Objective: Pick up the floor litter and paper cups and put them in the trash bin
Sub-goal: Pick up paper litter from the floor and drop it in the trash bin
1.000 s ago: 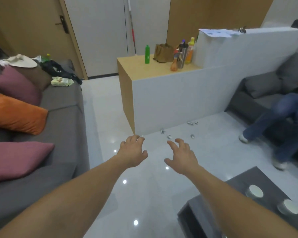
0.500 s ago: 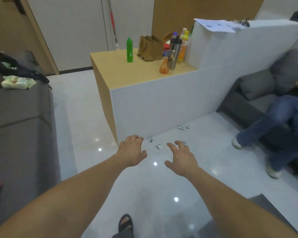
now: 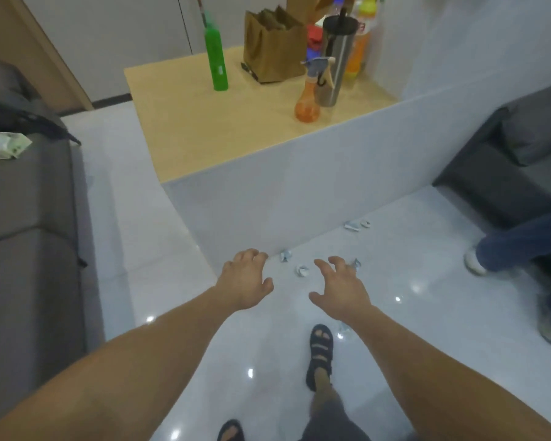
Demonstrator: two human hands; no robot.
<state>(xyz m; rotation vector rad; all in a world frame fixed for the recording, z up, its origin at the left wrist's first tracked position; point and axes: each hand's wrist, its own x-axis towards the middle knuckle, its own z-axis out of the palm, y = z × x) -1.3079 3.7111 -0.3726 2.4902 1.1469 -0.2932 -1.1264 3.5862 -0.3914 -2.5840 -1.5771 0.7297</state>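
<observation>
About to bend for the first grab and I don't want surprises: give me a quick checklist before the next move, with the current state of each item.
1. Left hand free: ok, open, holding nothing.
2. Right hand free: ok, open, holding nothing.
3. Litter in sight: ok, crumpled scraps lie on the floor by the white counter.
4. Trash bin in sight: not ok, none in view.
5. Seated person's shoe clear of the nearest scraps: ok, it lies apart to the right.

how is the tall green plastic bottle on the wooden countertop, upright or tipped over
Upright: the tall green plastic bottle stands on its base on the wooden countertop.
</observation>
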